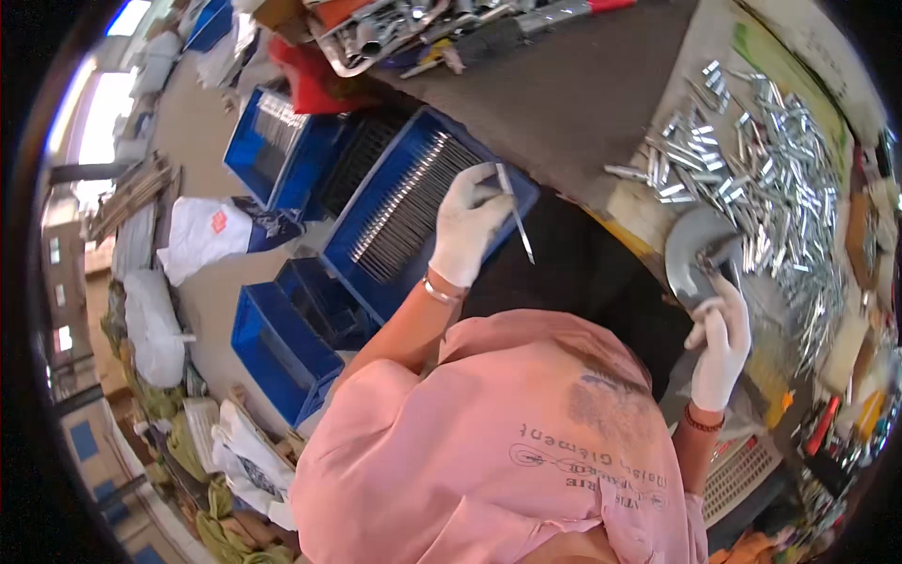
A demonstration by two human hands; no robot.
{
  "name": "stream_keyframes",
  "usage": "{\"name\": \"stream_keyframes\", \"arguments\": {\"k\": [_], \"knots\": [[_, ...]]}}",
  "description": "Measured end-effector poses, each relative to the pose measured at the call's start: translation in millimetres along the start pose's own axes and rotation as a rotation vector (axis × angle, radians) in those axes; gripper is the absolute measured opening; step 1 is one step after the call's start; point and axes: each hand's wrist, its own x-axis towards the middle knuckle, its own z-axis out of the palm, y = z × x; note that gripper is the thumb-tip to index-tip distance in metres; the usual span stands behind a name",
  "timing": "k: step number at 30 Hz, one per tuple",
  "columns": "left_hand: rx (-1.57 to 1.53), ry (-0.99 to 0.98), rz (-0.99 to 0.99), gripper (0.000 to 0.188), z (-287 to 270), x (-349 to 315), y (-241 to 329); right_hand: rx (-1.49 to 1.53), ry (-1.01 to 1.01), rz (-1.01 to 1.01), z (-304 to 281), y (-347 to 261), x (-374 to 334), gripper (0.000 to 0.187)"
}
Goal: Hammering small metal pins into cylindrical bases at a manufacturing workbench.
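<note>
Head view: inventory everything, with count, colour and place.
Metal rod: one, silvery, in left hand
Crated rods: many, silvery, centre-left
Blue crates: at least four, blue, left
Curved piece: one, grey, by right hand
Loose metal pieces: many, silvery, right side
Metal parts: many, mostly silvery, top
Red cloth: one, red, upper left
White sacks: several, white, left
Slotted basket: one, beige, lower right
Shirt: one, pink, lower centre
Edge clutter: uncounted, mixed, lower right
Left hand: one, white-gloved, centre
Right hand: one, white-gloved, right

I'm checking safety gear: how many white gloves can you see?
2 white gloves: one on the left hand holding a thin metal rod, one on the right hand. Others may be hidden.
</note>
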Motion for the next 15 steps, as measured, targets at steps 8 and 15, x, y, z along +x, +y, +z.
{"name": "stream_keyframes", "arguments": {"k": [8, 15], "knots": [[0.415, 0.393, 0.117, 0.055, -129.9, 194.3, -172.1, -0.048, 0.035, -0.002, 8.0, 1.5, 5.9, 0.037], [0.797, 0.458, 0.109, 0.043, -158.3, 285.3, -238.9, -0.049, 0.062, -0.027, 3.7, 8.7, 1.5, 0.035]]}}
